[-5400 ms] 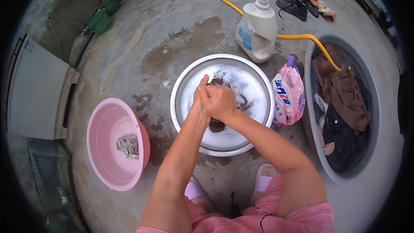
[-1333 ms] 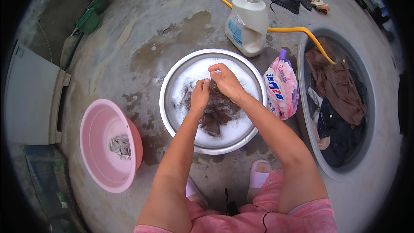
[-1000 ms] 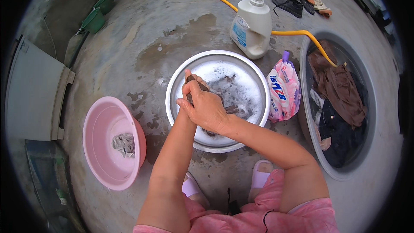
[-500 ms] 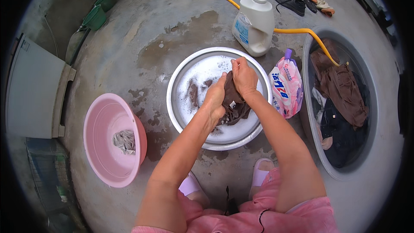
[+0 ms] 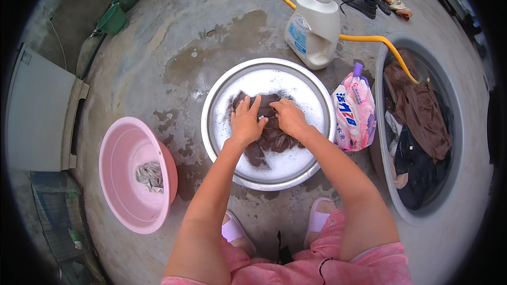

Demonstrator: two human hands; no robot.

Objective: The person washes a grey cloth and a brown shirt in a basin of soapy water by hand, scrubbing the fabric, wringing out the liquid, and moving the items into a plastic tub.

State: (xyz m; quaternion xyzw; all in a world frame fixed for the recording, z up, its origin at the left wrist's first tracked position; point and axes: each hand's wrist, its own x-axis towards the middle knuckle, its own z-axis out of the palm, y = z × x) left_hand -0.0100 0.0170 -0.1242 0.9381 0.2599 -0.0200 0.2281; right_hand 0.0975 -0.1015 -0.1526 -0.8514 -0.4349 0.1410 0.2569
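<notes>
Shiny metal basin, matt cloth

home washing area | concrete floor | shoes | sudsy basin | laundry tub

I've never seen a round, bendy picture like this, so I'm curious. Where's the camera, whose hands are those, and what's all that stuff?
There's no robot here, just a person's two bare hands. The camera sits on that person's head, looking down; its wide lens bends straight edges.

The left hand spreads its fingers on a wet brown cloth in a metal basin of white suds. The right hand touches the cloth too; I can't tell whether it grips.

On the concrete floor, left, is a pink basin holding a gray cloth. Rightward stand a white jug, a pink pouch, and a gray tub of clothes.
</notes>
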